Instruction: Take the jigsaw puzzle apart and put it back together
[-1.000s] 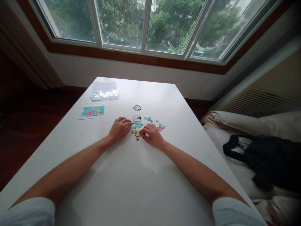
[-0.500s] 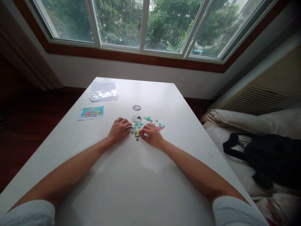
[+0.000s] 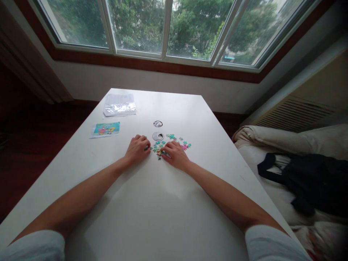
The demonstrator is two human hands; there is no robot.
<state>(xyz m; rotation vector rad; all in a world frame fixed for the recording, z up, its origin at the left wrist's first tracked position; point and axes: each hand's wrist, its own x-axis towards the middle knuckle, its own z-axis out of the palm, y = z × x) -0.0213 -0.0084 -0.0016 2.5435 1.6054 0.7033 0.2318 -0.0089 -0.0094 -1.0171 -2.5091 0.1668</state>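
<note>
My left hand rests on the white table with its fingers curled together at the left edge of a group of jigsaw pieces. Whatever lies under those fingertips is mostly hidden, with a bit of teal showing. On the other side, my right hand has its fingers closed at a small joined cluster of yellow puzzle pieces, touching its right side. Loose teal and pink puzzle pieces lie beyond the right hand.
Two round dark-and-white discs lie past the pieces. A teal cartoon picture card is at the left, with a clear plastic bag behind it. Dark clothing lies on a pale sofa beyond the table's right edge.
The yellow cluster has shifted slightly away from me, with my right fingers at its side. My left hand has drawn back a little to the left.
</note>
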